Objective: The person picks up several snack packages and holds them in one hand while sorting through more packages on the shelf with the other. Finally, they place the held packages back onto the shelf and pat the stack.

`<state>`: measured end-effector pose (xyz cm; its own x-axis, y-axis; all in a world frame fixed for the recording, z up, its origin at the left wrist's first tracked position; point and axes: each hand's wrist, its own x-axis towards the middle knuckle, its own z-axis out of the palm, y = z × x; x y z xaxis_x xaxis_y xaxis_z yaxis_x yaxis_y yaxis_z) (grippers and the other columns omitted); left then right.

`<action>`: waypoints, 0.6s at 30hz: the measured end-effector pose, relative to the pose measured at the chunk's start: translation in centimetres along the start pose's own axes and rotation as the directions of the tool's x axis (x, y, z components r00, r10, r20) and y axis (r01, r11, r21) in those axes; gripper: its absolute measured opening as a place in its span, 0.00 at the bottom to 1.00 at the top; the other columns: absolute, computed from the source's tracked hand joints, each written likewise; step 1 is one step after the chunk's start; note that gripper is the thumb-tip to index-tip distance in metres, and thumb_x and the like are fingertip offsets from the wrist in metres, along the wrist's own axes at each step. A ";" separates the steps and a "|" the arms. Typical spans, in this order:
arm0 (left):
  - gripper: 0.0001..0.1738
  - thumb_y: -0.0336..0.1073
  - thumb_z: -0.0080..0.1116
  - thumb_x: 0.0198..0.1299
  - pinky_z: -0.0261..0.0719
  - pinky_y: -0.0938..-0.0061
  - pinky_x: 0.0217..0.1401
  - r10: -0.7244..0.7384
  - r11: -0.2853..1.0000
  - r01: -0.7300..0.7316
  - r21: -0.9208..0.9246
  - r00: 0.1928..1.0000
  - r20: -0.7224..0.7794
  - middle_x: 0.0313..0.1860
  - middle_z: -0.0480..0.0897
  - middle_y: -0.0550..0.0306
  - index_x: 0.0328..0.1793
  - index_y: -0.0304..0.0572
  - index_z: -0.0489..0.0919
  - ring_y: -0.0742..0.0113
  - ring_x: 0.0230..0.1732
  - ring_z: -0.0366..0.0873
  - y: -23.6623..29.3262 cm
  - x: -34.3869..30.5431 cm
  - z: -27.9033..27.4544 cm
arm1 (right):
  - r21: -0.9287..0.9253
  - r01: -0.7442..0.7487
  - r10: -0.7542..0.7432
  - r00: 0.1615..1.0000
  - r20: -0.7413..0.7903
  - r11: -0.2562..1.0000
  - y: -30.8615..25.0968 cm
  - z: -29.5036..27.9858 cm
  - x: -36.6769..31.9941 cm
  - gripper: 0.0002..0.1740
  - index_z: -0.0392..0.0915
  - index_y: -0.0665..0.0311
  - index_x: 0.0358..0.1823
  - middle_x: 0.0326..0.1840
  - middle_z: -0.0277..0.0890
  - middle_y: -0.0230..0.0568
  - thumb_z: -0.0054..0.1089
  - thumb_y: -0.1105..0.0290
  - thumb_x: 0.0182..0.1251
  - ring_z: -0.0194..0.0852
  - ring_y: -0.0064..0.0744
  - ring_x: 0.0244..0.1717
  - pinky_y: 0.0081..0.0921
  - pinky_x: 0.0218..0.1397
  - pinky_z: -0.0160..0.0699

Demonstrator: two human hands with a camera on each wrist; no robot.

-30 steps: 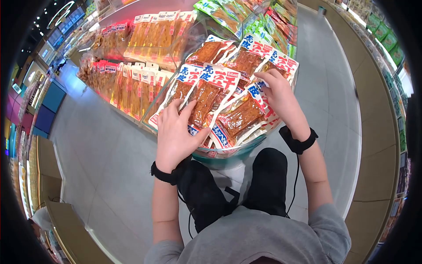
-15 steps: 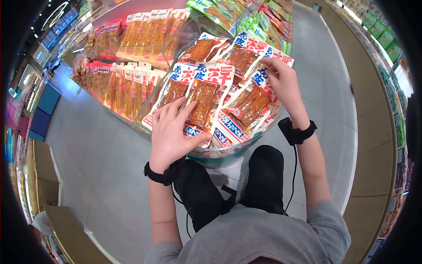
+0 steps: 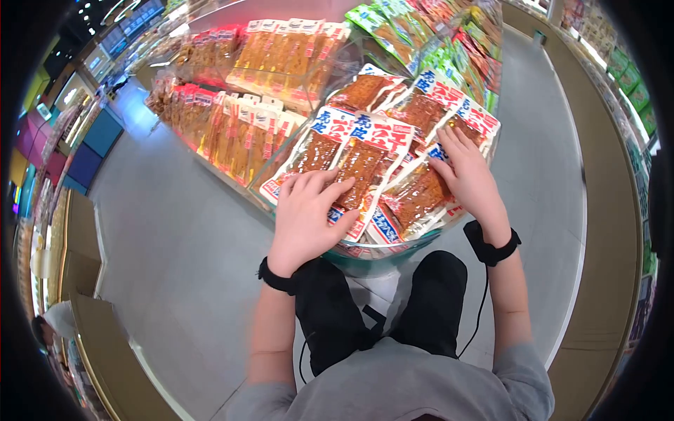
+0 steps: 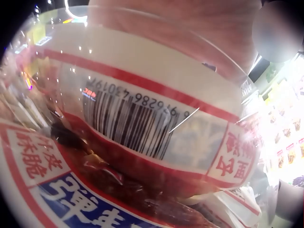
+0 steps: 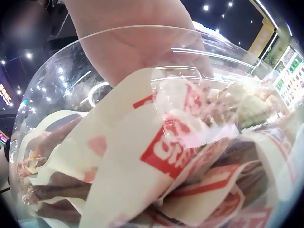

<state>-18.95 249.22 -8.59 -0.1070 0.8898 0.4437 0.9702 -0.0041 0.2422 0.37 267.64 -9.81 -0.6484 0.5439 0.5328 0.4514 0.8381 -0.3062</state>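
Note:
Snack packets with red and blue print fill a clear rounded bin (image 3: 393, 247). My left hand (image 3: 309, 217) lies with spread fingers on the front-left packet (image 3: 359, 168). Farther right, my right hand (image 3: 469, 172) rests over the right-hand packets, fingers extended across a brown-filled packet (image 3: 421, 196). In the left wrist view, a barcoded packet (image 4: 133, 123) is behind the clear wall, below the left hand (image 4: 175, 28). The right wrist view has the right hand (image 5: 137, 42) above a white packet back (image 5: 128, 152); its fingertips are hidden there.
Rows of brown snack packets (image 3: 281, 59) stand in the bins at the left. Green packets (image 3: 393, 28) lie behind, with red ones beside them. A long beige counter base (image 3: 604, 281) curves along the right; shelves line the far left. My knees are below the bin.
The right hand's fingers have gone from bent to extended over the packets. My left hand stays on the front packets. The head view has shifted, putting the bin farther right and lower.

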 end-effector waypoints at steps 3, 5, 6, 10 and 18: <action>0.23 0.46 0.58 0.47 0.55 0.61 0.62 -0.035 0.999 0.035 -0.003 0.997 -0.075 0.51 0.73 0.53 0.49 0.46 0.76 0.58 0.55 0.67 0.2 -0.4 0.1 | -0.157 -0.025 0.027 1.000 0.009 0.987 -0.2 0.5 0.1 0.31 0.61 0.64 0.61 0.67 0.50 0.52 0.56 0.61 0.57 0.45 0.52 0.68 0.42 0.68 0.45; 0.23 0.46 0.58 0.46 0.55 0.60 0.62 -0.049 0.999 0.049 -0.003 0.988 -0.144 0.54 0.71 0.52 0.49 0.46 0.75 0.55 0.57 0.65 0.2 -0.5 0.2 | -0.058 -0.010 0.008 0.999 -0.044 0.998 -0.9 -0.4 0.2 0.33 0.59 0.61 0.63 0.71 0.43 0.48 0.57 0.62 0.56 0.37 0.52 0.71 0.42 0.70 0.39; 0.25 0.46 0.57 0.46 0.54 0.59 0.63 -0.060 0.998 0.062 0.005 0.987 -0.152 0.57 0.68 0.50 0.50 0.46 0.74 0.53 0.59 0.63 0.3 -0.6 0.2 | -0.044 0.011 -0.013 0.999 -0.043 0.999 -1.2 -0.7 0.2 0.33 0.59 0.61 0.63 0.71 0.43 0.48 0.57 0.62 0.56 0.37 0.52 0.71 0.42 0.70 0.39; 0.26 0.48 0.57 0.46 0.52 0.57 0.64 -0.087 0.996 0.091 0.022 0.984 -0.155 0.61 0.66 0.49 0.51 0.47 0.73 0.51 0.63 0.59 0.3 -0.6 0.3 | 0.054 0.073 -0.070 0.996 -0.047 0.996 -1.8 -1.4 0.2 0.34 0.61 0.56 0.63 0.72 0.44 0.42 0.59 0.64 0.52 0.31 0.48 0.73 0.45 0.71 0.29; 0.30 0.54 0.54 0.49 0.47 0.54 0.67 -0.104 0.993 0.110 0.046 0.986 -0.127 0.64 0.63 0.46 0.56 0.46 0.70 0.48 0.66 0.56 0.4 -0.6 0.2 | 0.082 0.157 -0.164 0.983 0.087 0.984 -1.7 -1.7 0.3 0.38 0.64 0.56 0.61 0.71 0.46 0.41 0.60 0.55 0.45 0.30 0.52 0.73 0.47 0.71 0.26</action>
<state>-18.47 248.74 -8.93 -0.2337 0.8199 0.5226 0.9615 0.1150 0.2496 0.47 266.28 -7.77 -0.7645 0.4005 0.5050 0.2924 0.9138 -0.2821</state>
